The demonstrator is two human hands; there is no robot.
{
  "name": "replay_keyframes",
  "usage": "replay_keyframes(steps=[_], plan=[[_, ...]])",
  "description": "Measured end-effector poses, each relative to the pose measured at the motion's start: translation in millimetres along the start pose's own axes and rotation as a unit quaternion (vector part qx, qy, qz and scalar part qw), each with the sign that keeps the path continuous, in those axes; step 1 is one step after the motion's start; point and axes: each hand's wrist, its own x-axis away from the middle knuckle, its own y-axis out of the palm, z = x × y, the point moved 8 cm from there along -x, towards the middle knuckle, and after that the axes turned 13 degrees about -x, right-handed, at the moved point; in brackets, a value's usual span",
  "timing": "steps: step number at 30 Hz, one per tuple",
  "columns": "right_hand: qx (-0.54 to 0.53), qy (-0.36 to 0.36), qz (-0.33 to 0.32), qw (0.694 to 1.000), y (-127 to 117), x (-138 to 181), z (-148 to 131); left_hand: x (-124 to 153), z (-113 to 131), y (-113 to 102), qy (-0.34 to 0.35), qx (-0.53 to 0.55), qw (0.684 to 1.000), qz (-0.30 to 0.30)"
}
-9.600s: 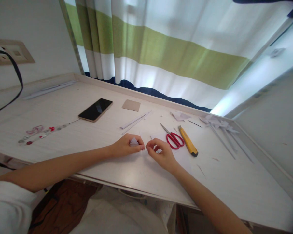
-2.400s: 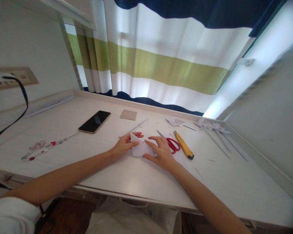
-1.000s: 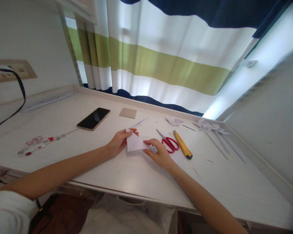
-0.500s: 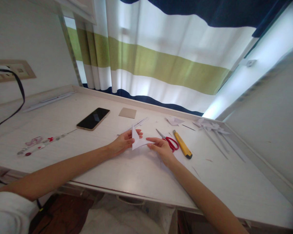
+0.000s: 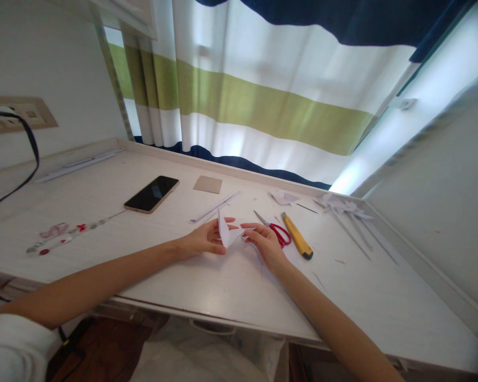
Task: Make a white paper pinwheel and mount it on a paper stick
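Bridging left grip point(image 5: 205, 239) and right grip point(image 5: 266, 244) — folded paper point(image 5: 225, 232), held by both.

The work surface is a white desk point(image 5: 175, 286) with a faint grain; a raised rim point(image 5: 223, 171) borders its rear edge; a curved handle point(image 5: 212, 332) is located below the front edge. A curtain point(image 5: 255, 95) hangs behind the desk; its horizontal bands are navy, white and olive green; its white sections glow with light from behind. The left wall point(image 5: 43, 58) is pale grey and carries a beige socket panel point(image 5: 32, 113); a flat black cable point(image 5: 33, 144) runs from the panel; a white cabinet point(image 5: 133, 16) projects overhead. The right wall point(image 5: 454, 180) is pale; a bright strip point(image 5: 430, 85) separates it from the curtain. The floor point(image 5: 103, 342) is dark reddish brown.
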Motion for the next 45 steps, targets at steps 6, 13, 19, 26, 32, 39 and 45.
replay_keyframes(steps=[6, 13, 19, 26, 32, 39, 45], plan=[[-0.024, 0.017, 0.022, 0.999, -3, 1, 2, 0, 0, 0, -0.003, -0.008, 1.0, 0.004], [-0.044, 0.046, 0.055, 0.996, -5, 2, 4, 2, 4, 4, -0.003, -0.006, 1.0, 0.002], [-0.062, 0.069, 0.096, 0.991, -12, 1, 10, 4, 5, 5, -0.01, -0.012, 1.0, -0.003], [-0.069, 0.082, 0.123, 0.987, -14, 2, 12, 4, 6, 5, -0.002, -0.009, 1.0, -0.006], [-0.064, 0.092, 0.134, 0.985, -16, 2, 15, 3, 8, 4, 0.014, 0.003, 1.0, 0.0], [-0.049, 0.1, 0.122, 0.986, -17, 1, 19, 0, 9, 3, 0.022, 0.02, 1.0, 0.002], [-0.013, 0.086, 0.104, 0.991, -16, 0, 18, 0, 7, 0, 0.009, 0.031, 0.999, 0.014]])
